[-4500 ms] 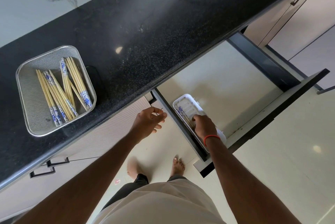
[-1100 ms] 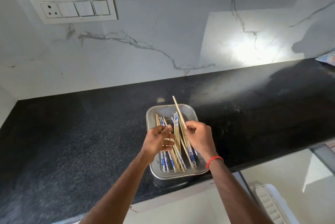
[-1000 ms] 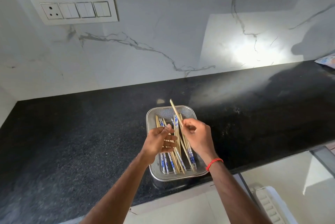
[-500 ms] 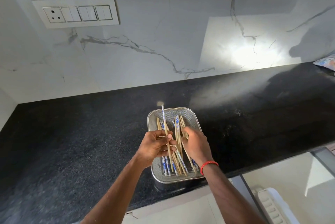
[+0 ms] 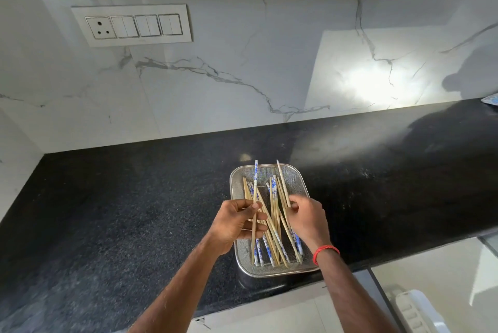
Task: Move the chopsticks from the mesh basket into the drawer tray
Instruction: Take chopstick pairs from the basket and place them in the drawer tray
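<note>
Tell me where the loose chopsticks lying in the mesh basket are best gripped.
Pinch one of the chopsticks mid-shaft from above: they lie lengthwise and crossed in the mesh basket, whose raised walls block any side approach.

Shiny metal mesh basket (image 5: 299, 184), pale wooden chopsticks (image 5: 273, 214), glossy speckled stone counter (image 5: 121, 197)

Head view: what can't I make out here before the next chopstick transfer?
All in the head view:
- Drawer tray: cut off by the bottom edge; contents unseen.
- Chopsticks in the mesh basket: count hidden under the left hand and right hand.
- Patterned item on the counter: cropped by the right edge, unidentifiable.
</note>
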`<state>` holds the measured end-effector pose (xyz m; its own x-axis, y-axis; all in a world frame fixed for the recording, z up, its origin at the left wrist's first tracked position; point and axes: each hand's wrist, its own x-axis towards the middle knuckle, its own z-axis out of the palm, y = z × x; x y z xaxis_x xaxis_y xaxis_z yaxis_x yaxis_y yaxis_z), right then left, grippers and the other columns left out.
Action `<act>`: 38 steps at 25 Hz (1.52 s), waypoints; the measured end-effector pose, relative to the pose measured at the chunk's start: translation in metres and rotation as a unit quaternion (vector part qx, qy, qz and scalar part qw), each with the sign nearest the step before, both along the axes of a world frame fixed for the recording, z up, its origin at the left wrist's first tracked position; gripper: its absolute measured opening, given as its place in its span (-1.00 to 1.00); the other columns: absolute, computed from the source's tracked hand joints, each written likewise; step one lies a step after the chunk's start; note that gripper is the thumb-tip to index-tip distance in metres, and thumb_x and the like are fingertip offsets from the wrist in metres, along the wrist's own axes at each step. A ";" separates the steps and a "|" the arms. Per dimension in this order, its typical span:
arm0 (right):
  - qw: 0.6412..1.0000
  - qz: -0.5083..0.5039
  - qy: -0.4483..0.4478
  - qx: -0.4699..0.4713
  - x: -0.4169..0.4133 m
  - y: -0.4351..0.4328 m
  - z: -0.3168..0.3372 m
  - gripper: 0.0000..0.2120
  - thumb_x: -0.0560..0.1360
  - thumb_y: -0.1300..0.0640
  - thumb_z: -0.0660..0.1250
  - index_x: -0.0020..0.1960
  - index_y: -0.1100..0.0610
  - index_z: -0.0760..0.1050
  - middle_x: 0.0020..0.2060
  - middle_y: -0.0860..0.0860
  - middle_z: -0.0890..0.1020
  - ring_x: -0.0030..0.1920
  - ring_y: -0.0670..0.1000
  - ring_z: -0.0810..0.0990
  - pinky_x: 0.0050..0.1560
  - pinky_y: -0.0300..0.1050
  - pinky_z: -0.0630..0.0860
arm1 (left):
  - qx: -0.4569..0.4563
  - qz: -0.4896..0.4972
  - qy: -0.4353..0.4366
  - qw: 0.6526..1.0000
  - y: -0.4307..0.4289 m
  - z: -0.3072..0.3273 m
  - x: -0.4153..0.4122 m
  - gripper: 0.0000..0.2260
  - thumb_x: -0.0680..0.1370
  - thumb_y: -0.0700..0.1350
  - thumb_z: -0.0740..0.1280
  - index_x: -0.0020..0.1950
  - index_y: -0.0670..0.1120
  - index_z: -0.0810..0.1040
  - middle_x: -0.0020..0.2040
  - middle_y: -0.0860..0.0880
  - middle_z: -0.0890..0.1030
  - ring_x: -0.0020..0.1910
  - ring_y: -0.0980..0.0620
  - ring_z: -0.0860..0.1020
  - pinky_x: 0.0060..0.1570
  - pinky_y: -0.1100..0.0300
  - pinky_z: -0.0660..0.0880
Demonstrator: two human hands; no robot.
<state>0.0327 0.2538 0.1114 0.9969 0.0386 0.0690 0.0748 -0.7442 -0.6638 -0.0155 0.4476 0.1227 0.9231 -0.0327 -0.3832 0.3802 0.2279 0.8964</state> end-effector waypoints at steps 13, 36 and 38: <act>0.974 0.155 -0.159 0.034 -0.024 0.037 0.018 -0.70 0.54 0.22 0.34 0.21 -0.03 0.61 0.02 -0.12 0.69 0.08 -0.13 0.58 0.07 -0.23 0.58 | -0.058 0.020 0.008 0.998 -0.006 0.000 0.002 -0.78 0.58 -0.23 0.41 0.19 -0.30 0.56 -0.14 -0.23 0.72 -0.32 -0.11 0.72 -0.38 0.06 0.66; 0.989 -0.062 0.112 0.069 -0.007 0.018 -0.001 -0.70 0.42 0.14 0.49 0.15 0.12 0.63 -0.28 -0.03 0.71 -0.47 -0.14 0.56 -0.51 -0.24 0.46 | -0.040 0.015 -0.015 0.999 0.008 0.008 0.000 -0.67 0.41 -0.17 0.55 0.14 -0.20 0.64 0.06 -0.22 0.75 -0.07 -0.21 0.74 -0.22 -0.12 0.70; 0.976 -0.095 0.081 0.178 -0.004 0.015 0.009 -0.80 0.41 0.17 0.50 0.03 0.13 0.69 -0.22 -0.03 0.72 -0.32 -0.11 0.64 -0.38 -0.27 0.54 | -0.043 0.018 -0.016 0.999 0.007 0.010 0.002 -0.66 0.40 -0.15 0.56 0.14 -0.19 0.64 0.05 -0.19 0.75 -0.07 -0.20 0.74 -0.21 -0.12 0.69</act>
<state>0.0287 0.2690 0.1208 0.9827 -0.1446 -0.1154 -0.1695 -0.4536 -0.8749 -0.0139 0.4545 0.1322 0.9358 -0.0304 -0.3512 0.3422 0.3180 0.8842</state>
